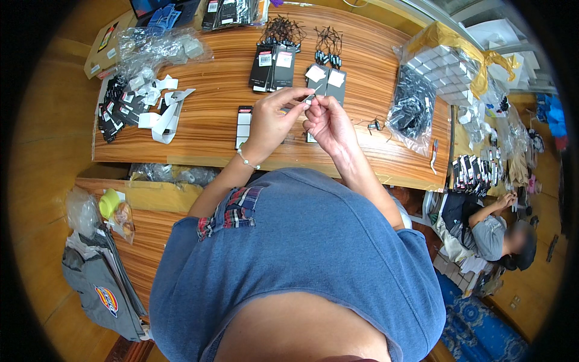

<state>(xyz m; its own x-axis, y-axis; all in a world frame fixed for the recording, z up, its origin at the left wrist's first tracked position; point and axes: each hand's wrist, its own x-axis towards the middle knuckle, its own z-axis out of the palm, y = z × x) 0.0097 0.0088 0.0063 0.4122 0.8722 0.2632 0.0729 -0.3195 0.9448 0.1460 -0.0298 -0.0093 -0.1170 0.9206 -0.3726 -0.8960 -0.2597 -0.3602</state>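
Over the wooden table, my hands meet near the middle. My left hand, with a beaded bracelet at its wrist, pinches a small thin pale piece. The fingertips of my right hand are pinched together beside its end; what lies between them is too small to make out. Just beyond the hands are stacks of black hang tags with white stickers and black cords, and a second group of tags, partly covered by my fingers. A black and white card lies left of my left wrist.
Loose tags and white label strips spread at the left. A bag of black cords, small white boxes and a cutter-like tool sit at the right. Another person works on the far right.
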